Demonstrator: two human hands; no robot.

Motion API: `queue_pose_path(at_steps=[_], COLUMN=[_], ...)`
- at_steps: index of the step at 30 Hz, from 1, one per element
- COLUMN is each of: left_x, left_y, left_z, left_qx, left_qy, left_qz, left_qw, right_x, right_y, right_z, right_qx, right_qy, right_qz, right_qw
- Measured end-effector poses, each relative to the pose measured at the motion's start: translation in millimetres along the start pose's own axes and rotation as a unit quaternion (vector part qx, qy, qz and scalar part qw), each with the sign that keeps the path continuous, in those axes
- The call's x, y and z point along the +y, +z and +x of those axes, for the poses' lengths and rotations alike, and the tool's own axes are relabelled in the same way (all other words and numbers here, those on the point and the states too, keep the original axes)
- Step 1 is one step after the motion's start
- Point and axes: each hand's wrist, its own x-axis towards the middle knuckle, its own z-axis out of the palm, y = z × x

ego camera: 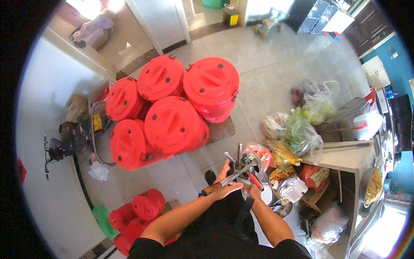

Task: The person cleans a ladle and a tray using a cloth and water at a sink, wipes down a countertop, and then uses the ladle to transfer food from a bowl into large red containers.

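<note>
My left hand (pixel 228 189) holds a tool with a brown wooden handle (pixel 212 188) and a grey metal shaft, laid slantwise across the fingers. More metal tools are bunched beyond it, including a steel head (pixel 257 165) with a curved shape; their exact kinds are hard to make out. At the right of this bunch my right hand (pixel 254 191) grips a tool with a red and black handle (pixel 255 181). Both hands are close together in front of my dark clothing, and the tools partly cover the fingers.
Several large red lidded barrels (pixel 176 124) stand ahead to the left, with smaller red containers (pixel 148 204) at lower left. Bagged vegetables (pixel 300 128) lie on the floor to the right. A wooden cabinet (pixel 343 153) bears a pan of noodle-like food (pixel 373 186).
</note>
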Motion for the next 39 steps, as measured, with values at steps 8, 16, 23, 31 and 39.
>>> queue_pose_path(at_steps=[8,16,23,31,39], left_x=[-50.8,-155.0,-148.3,-176.1,-217.3], left_y=[-85.9,-167.2,-185.5,-191.3,-188.9], left_z=[167.5,289.7,313.0,330.9,283.6], left_qx=[0.094,0.230,0.292,0.261,0.294], left_qy=[-0.067,-0.182,-0.153,-0.209,-0.235], left_qz=[-0.090,-0.247,-0.372,-0.391,-0.298], left_qw=[0.989,0.924,0.868,0.858,0.877], right_x=[40.5,131.0,145.4,126.1,103.8], right_y=[51.5,133.1,229.4,207.6,193.2], right_z=[238.4,431.7,440.7,390.9,365.4], right_qx=[-0.055,-0.147,-0.191,-0.198,-0.192], right_qy=[0.042,-0.133,0.165,0.079,0.073], right_qz=[-0.102,-0.228,-0.014,-0.202,-0.369], right_qw=[0.992,0.953,0.967,0.956,0.907])
